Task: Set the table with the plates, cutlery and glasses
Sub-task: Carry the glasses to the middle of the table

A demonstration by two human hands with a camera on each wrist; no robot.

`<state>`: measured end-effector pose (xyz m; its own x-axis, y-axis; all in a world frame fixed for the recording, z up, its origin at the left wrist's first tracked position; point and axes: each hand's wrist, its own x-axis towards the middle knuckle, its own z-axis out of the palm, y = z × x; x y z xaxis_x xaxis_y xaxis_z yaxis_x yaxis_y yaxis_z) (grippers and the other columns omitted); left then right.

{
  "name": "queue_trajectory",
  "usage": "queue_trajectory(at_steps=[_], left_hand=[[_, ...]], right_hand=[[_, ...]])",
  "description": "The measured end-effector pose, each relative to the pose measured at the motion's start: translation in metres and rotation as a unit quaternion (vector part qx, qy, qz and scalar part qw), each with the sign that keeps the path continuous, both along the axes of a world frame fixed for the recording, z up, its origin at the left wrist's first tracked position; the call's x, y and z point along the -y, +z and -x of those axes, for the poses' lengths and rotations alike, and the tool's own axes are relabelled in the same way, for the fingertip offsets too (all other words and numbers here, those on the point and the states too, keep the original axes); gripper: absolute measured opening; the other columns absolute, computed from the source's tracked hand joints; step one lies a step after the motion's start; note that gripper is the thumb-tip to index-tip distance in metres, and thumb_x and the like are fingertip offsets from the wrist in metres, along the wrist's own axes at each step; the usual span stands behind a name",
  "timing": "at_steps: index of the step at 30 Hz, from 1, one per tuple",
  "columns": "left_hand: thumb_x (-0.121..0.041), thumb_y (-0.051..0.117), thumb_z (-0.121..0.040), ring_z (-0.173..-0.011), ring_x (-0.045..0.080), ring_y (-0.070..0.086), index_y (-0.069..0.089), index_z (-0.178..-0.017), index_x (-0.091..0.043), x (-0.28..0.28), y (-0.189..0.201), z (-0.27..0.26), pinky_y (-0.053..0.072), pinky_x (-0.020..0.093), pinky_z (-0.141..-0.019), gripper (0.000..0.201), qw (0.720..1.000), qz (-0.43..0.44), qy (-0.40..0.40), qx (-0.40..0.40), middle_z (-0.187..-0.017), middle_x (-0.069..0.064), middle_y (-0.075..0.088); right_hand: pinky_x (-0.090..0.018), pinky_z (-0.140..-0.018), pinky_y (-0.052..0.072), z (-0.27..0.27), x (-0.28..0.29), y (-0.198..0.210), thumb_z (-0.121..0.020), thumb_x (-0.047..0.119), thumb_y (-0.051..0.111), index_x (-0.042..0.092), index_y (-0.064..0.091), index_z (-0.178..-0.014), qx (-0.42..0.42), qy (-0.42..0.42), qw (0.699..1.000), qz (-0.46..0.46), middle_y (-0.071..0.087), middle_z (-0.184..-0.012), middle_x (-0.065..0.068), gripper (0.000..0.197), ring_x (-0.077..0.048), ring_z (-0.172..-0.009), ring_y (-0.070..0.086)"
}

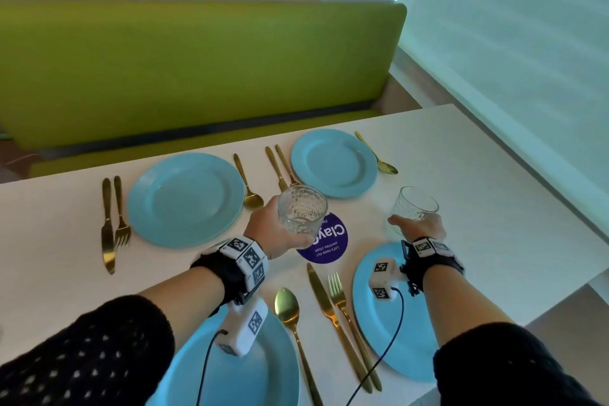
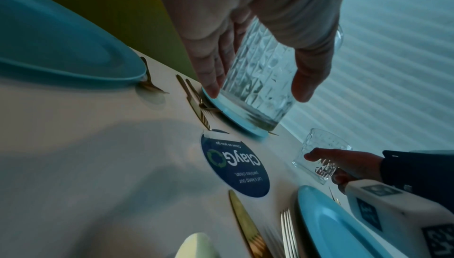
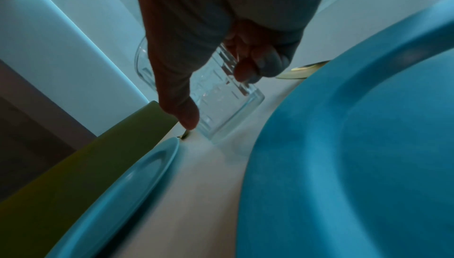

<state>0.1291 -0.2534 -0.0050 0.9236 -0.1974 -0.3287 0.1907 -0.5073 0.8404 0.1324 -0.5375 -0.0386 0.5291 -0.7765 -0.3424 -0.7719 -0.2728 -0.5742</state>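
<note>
My left hand (image 1: 280, 231) grips a ribbed clear glass (image 1: 301, 212) upright, off the white table (image 1: 49, 241), over the purple sticker (image 1: 333, 244). In the left wrist view, thumb and fingers (image 2: 211, 85) wrap that glass (image 2: 260, 64). My right hand (image 1: 416, 227) holds a second glass (image 1: 416, 206) tilted, just beyond the near right plate (image 1: 372, 333); its base (image 3: 230, 110) is close to the tabletop. Blue plates lie at far left (image 1: 186, 199), far right (image 1: 333, 163) and near left (image 1: 263, 372), each flanked by gold cutlery.
A gold knife (image 1: 324, 303), fork (image 1: 342, 306) and spoon (image 1: 287, 306) lie between the near plates. A green bench back (image 1: 197, 69) runs behind the table. The table's right edge (image 1: 560, 204) meets a pale wall.
</note>
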Motion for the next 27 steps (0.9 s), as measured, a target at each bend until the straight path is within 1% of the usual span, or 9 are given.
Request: queue_trajectory(at_steps=[2,5,7,13,16,18,21,24,27], left_hand=[[-0.025,0.087,-0.058,-0.097,0.009,0.052,0.044,-0.129,-0.02,0.006,-0.004,-0.003,0.045,0.02,-0.075,0.083,1.0,-0.003,-0.002,-0.006,-0.116,-0.005,0.058],[-0.026,0.087,-0.058,-0.097,0.009,0.052,0.044,-0.129,-0.02,0.013,-0.01,-0.008,0.045,0.021,-0.076,0.083,1.0,-0.011,-0.005,-0.011,-0.117,-0.004,0.059],[-0.027,0.087,-0.057,-0.097,0.01,0.052,0.044,-0.13,-0.021,0.018,-0.014,-0.011,0.045,0.021,-0.076,0.084,1.0,-0.016,-0.005,-0.014,-0.119,-0.002,0.06],[-0.027,0.087,-0.058,-0.096,0.011,0.054,0.045,-0.129,-0.021,0.028,-0.023,-0.015,0.046,0.021,-0.077,0.083,0.999,-0.019,-0.002,-0.027,-0.121,0.0,0.062],[-0.027,0.086,-0.058,-0.096,0.01,0.054,0.044,-0.13,-0.023,0.032,-0.027,-0.017,0.046,0.021,-0.076,0.084,0.999,-0.021,-0.009,-0.03,-0.121,0.0,0.062],[-0.028,0.087,-0.057,-0.097,0.011,0.054,0.044,-0.131,-0.024,0.034,-0.03,-0.018,0.047,0.022,-0.075,0.086,0.999,-0.02,-0.01,-0.035,-0.121,0.0,0.062],[-0.029,0.087,-0.057,-0.103,0.014,0.056,0.043,-0.132,-0.025,0.037,-0.034,-0.019,0.047,0.022,-0.079,0.087,0.999,-0.025,-0.014,-0.04,-0.123,0.0,0.061],[-0.029,0.087,-0.057,-0.113,0.018,0.057,0.043,-0.133,-0.023,0.041,-0.038,-0.019,0.046,0.021,-0.083,0.088,0.998,-0.042,-0.026,-0.037,-0.126,0.0,0.06],[-0.028,0.087,-0.057,-0.117,0.019,0.056,0.041,-0.135,-0.022,0.046,-0.043,-0.019,0.042,0.018,-0.085,0.091,0.997,-0.05,-0.037,-0.04,-0.129,0.002,0.059]], right_hand=[[-0.039,-0.087,0.052,-0.003,0.003,-0.003,-0.053,0.042,0.083,0.007,0.051,-0.121,0.005,-0.013,1.0,-0.008,0.064,-0.115,-0.017,0.083,-0.033,-0.106,0.061],[-0.038,-0.091,0.048,-0.008,0.01,-0.01,-0.061,0.035,0.082,0.007,0.043,-0.128,0.017,-0.036,0.999,-0.018,0.058,-0.124,-0.018,0.083,-0.034,-0.114,0.056],[-0.036,-0.093,0.046,-0.012,0.013,-0.014,-0.064,0.032,0.082,0.009,0.04,-0.131,0.032,-0.047,0.998,-0.029,0.054,-0.128,-0.017,0.082,-0.033,-0.118,0.054],[-0.033,-0.094,0.046,-0.018,0.015,-0.02,-0.065,0.029,0.083,0.017,0.042,-0.129,0.064,-0.054,0.995,-0.044,0.054,-0.129,-0.016,0.077,-0.032,-0.116,0.056],[-0.034,-0.093,0.046,-0.018,0.015,-0.023,-0.066,0.029,0.082,0.02,0.041,-0.128,0.07,-0.058,0.995,-0.049,0.055,-0.128,-0.015,0.076,-0.032,-0.115,0.057],[-0.035,-0.095,0.046,-0.018,0.016,-0.024,-0.065,0.029,0.082,0.021,0.041,-0.129,0.073,-0.06,0.994,-0.052,0.054,-0.129,-0.014,0.077,-0.032,-0.116,0.056],[-0.037,-0.096,0.046,-0.017,0.016,-0.024,-0.065,0.03,0.083,0.02,0.039,-0.133,0.073,-0.062,0.994,-0.053,0.054,-0.13,-0.015,0.081,-0.033,-0.116,0.056],[-0.039,-0.093,0.048,-0.015,0.016,-0.024,-0.064,0.028,0.084,0.018,0.032,-0.138,0.065,-0.064,0.995,-0.05,0.055,-0.127,-0.02,0.091,-0.036,-0.113,0.057],[-0.041,-0.093,0.048,-0.012,0.014,-0.025,-0.066,0.021,0.084,0.017,0.025,-0.142,0.066,-0.062,0.995,-0.049,0.052,-0.13,-0.022,0.097,-0.037,-0.117,0.054]])
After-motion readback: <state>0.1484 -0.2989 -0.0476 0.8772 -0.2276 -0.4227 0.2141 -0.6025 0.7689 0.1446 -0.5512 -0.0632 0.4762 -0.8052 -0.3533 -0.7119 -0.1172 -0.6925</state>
